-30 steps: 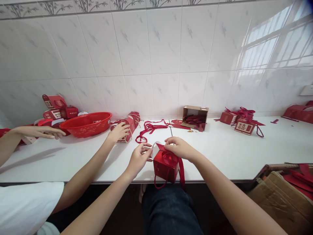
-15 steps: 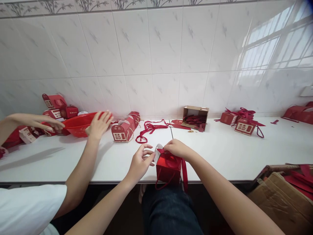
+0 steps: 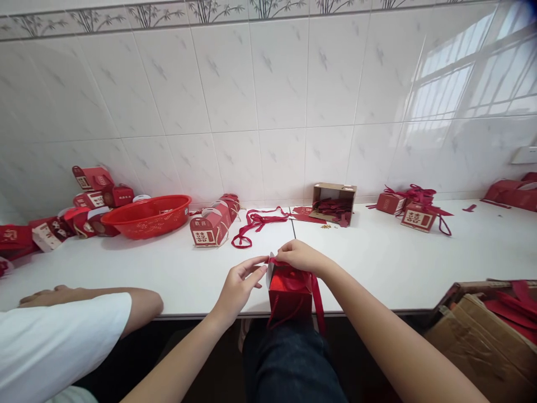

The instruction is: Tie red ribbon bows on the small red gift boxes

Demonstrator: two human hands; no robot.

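Observation:
A small red gift box [image 3: 289,296] stands at the table's front edge before me, a thin cord handle looping down its front. My right hand [image 3: 304,257] is closed over the top of the box, its fingers pinching a red ribbon [image 3: 318,302] whose tail hangs down the right side. On the other side, my left hand [image 3: 239,285] has its index finger and thumb stretched apart at the box's white inner flap [image 3: 271,271]. Whether those fingertips press on the flap is hard to tell.
Loose red ribbon [image 3: 255,224] and an open cardboard box [image 3: 334,204] with red pieces lie behind. Finished-looking gift boxes [image 3: 210,226] stand left, others [image 3: 419,215] right. A red plastic basket [image 3: 146,218] is at left, near a co-worker's arm [image 3: 142,308]. A carton [image 3: 474,336] sits front right.
The co-worker's hands have left the red basket, and an arm now rests on the table. My left index finger has straightened toward the flap; my right hand stays on the ribbon.

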